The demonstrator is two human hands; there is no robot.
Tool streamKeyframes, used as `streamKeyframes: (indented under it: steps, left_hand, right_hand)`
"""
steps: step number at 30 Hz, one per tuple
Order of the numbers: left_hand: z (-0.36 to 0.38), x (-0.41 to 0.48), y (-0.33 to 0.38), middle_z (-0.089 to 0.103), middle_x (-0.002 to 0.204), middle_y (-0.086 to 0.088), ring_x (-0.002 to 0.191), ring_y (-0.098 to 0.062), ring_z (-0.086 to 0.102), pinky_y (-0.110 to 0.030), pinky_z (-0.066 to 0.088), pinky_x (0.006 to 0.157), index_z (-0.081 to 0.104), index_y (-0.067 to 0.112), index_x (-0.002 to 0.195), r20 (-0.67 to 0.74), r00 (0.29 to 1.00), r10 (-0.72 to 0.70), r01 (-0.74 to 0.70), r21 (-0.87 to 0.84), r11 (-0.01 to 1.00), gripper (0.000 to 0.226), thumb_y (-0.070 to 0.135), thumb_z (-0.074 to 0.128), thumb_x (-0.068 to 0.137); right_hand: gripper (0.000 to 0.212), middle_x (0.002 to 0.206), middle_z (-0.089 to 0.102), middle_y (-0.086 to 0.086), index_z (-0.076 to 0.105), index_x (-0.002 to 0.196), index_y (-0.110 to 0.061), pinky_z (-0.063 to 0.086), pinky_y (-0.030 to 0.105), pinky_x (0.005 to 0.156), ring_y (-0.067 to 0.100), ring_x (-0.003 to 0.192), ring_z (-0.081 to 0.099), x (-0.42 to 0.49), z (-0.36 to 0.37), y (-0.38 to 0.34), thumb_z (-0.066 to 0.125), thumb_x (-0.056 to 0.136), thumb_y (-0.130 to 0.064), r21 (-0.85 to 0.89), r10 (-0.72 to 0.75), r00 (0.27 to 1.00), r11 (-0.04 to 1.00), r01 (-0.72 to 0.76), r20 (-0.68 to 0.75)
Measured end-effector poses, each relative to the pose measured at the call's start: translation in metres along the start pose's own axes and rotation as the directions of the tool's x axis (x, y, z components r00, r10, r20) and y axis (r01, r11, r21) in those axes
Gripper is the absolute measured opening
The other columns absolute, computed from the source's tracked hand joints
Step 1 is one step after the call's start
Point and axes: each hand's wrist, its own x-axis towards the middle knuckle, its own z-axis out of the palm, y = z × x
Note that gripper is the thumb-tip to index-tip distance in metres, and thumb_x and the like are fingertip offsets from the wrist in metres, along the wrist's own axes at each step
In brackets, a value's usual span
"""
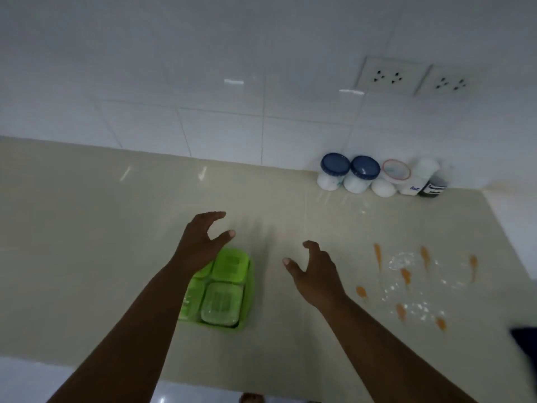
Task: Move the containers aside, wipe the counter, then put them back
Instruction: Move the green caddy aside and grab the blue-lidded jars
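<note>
A green tray [248, 298] with several small green lidded boxes sits on the beige counter [87, 228], partly under my left forearm. My left hand [200, 242] hovers above the tray's far end, fingers spread, holding nothing. My right hand [312, 271] is to the right of the tray, also open and empty, above bare counter. A row of jars stands against the wall at the back right: two with blue lids [335, 164] [365, 167], one with a red-rimmed lid [396, 170], a white salt jar [424, 170] and a dark jar [434, 187].
Orange smears [377, 254] and white powdery spills [402, 260] mark the counter to the right of my right hand. Two wall sockets [389, 77] sit above the jars. A dark object [526, 344] is at the right edge. The counter's front edge runs below my arms.
</note>
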Motion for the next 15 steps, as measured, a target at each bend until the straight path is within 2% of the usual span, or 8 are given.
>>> streamKeyframes:
  steps: [4,6,10,13,15]
  left_hand:
    - [0.061,0.049,0.06,0.052,0.135,-0.001,0.122,-0.015,0.05,-0.023,0.036,0.097,0.057,0.025,0.128,0.3,0.951,0.077,-0.118,0.121,0.986,0.05,0.036,0.073,0.083]
    - [0.094,0.073,0.086,0.052,0.134,-0.003,0.121,-0.018,0.05,-0.024,0.035,0.095,0.056,0.026,0.127,0.368,0.925,0.1,-0.174,0.176,0.969,0.048,0.04,0.07,0.084]
    - [0.15,0.12,0.126,0.05,0.134,-0.003,0.121,-0.02,0.049,-0.033,0.041,0.1,0.054,0.026,0.123,0.358,0.932,0.054,-0.15,0.248,0.957,0.046,0.048,0.066,0.084]
    - [0.186,0.159,0.152,0.045,0.139,-0.006,0.126,-0.023,0.045,-0.036,0.041,0.103,0.048,0.023,0.13,0.342,0.939,0.036,-0.152,0.317,0.936,0.054,0.049,0.063,0.086]
    - [0.204,0.182,0.167,0.043,0.14,-0.01,0.128,-0.028,0.043,-0.04,0.042,0.104,0.042,0.018,0.137,0.315,0.946,0.078,-0.197,0.367,0.909,0.061,0.046,0.063,0.087]
  right_hand:
    - [0.055,0.127,0.052,0.008,0.048,0.125,-0.026,0.041,0.043,0.1,0.028,0.12,0.047,0.055,-0.064,0.037,0.054,0.083,-0.062,-0.133,0.044,0.995,0.99,-0.055,-0.085]
    - [0.054,0.125,0.053,0.007,0.051,0.123,-0.026,0.042,0.041,0.097,0.027,0.118,0.048,0.086,-0.094,0.051,0.053,0.083,-0.062,-0.218,0.027,0.993,0.975,-0.051,-0.111]
    - [0.054,0.123,0.055,0.008,0.053,0.123,-0.022,0.043,0.04,0.094,0.028,0.116,0.049,0.15,-0.137,0.074,0.054,0.085,-0.059,-0.302,0.006,0.984,0.951,-0.059,-0.176]
    - [0.054,0.121,0.057,0.011,0.052,0.125,-0.018,0.046,0.04,0.093,0.031,0.114,0.052,0.202,-0.161,0.082,0.054,0.085,-0.055,-0.391,-0.078,0.979,0.92,0.0,-0.186]
    - [0.054,0.118,0.058,0.014,0.051,0.124,-0.015,0.049,0.04,0.089,0.032,0.11,0.054,0.229,-0.172,0.081,0.057,0.085,-0.051,-0.447,-0.152,0.972,0.893,0.059,-0.177]
